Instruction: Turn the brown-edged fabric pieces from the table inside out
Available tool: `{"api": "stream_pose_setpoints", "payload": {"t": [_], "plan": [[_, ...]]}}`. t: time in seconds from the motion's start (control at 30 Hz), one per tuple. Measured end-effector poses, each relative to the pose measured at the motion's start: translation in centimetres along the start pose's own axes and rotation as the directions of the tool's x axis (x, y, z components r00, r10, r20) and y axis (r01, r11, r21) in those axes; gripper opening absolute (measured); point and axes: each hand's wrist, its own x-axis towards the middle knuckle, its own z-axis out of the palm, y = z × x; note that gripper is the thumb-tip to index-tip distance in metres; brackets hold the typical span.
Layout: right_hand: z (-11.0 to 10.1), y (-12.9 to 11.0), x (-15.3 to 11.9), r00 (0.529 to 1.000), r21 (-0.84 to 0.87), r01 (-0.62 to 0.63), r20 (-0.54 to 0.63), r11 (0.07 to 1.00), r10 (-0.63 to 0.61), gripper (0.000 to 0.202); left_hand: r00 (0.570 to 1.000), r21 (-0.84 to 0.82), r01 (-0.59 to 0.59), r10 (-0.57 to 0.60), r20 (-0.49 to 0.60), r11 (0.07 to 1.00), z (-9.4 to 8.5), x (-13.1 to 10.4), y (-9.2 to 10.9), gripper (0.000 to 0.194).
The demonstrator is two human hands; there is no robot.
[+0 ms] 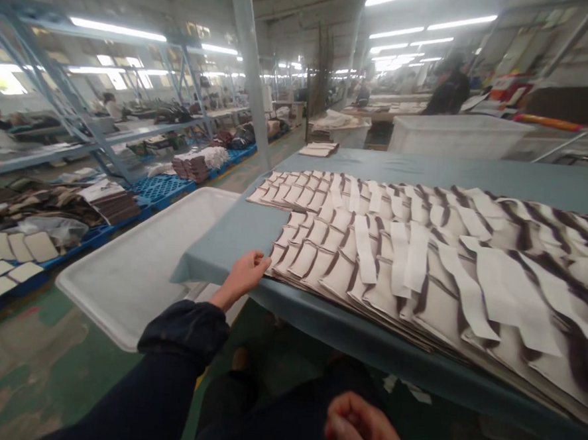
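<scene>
Rows of overlapping cream fabric pieces (321,260) with dark brown edges lie in layers on a table with a blue-grey cover. My left hand (244,278) is at the near left corner of these rows, its fingers closed at the edge of the end piece. Loose white strips (411,257) lie across the fabric pieces. Low in front of my body, below the table edge, is my right hand (363,429). Its fingers are curled in, and whatever they may hold is hidden.
A white plastic bin (146,264) stands against the table's left side. Beyond the rows, a small stack of cream pieces (319,148) sits on the blue-grey table cover (417,166). Blue pallets (164,189) carry fabric piles at left. A person (449,87) stands behind another white bin (453,133).
</scene>
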Motion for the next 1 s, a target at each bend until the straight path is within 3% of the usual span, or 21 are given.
{"api": "stream_pose_setpoints", "payload": {"t": [0.07, 0.13, 0.23, 0.3, 0.43, 0.6, 0.7, 0.8, 0.9, 1.0], "plan": [[-0.9, -2.5, 0.5, 0.993, 0.066, 0.054, -0.112, 0.996, -0.046, 0.06, 0.997, -0.021, 0.077, -0.076, 0.019, 0.997, 1.2, 1.2, 0.5, 0.022], [-1.8, -4.8, 1.6, 0.974, 0.142, 0.133, -0.202, 0.981, -0.103, 0.068, 0.987, -0.06, 0.152, -0.149, 0.051, 0.986, 1.8, 2.0, 1.2, 0.023], [-3.0, -7.0, 3.9, 0.969, 0.314, 0.151, -0.233, 0.937, -0.078, 0.071, 0.974, -0.161, 0.222, -0.21, 0.087, 0.962, 1.9, 2.4, 2.4, 0.022], [-3.5, -7.7, 5.5, 0.974, 0.435, 0.128, -0.227, 0.891, -0.029, 0.062, 0.973, -0.24, 0.231, -0.219, 0.076, 0.943, 1.5, 2.3, 3.1, 0.021], [-4.0, -7.9, 7.5, 0.98, 0.588, 0.103, -0.197, 0.803, 0.019, 0.04, 0.973, -0.37, 0.2, -0.229, -0.037, 0.907, -0.9, 2.2, 3.8, 0.024], [-3.6, -7.3, 8.2, 0.972, 0.669, 0.106, -0.226, 0.735, 0.065, 0.028, 0.952, -0.439, 0.12, -0.23, -0.205, 0.89, -5.8, 0.9, 2.8, 0.025], [-3.5, -6.9, 8.4, 0.961, 0.616, 0.132, -0.271, 0.777, 0.052, 0.035, 0.957, -0.46, 0.095, -0.208, -0.202, 0.883, -8.3, -1.5, 2.1, 0.029], [-3.5, -6.7, 8.5, 0.94, 0.522, 0.187, -0.341, 0.832, 0.002, 0.048, 0.966, -0.489, 0.083, -0.192, -0.176, 0.868, -9.6, -5.5, 1.8, 0.035], [-2.8, -6.4, 8.1, 0.925, 0.373, 0.194, -0.378, 0.907, -0.042, 0.056, 0.957, -0.556, 0.072, -0.213, -0.194, 0.828, -9.5, -10.4, 1.7, 0.038], [-0.7, -5.0, 6.5, 0.909, 0.051, 0.216, -0.375, 0.975, -0.181, 0.056, 0.937, -0.616, 0.128, -0.297, -0.181, 0.778, -8.8, -15.0, 1.2, 0.039]]}}
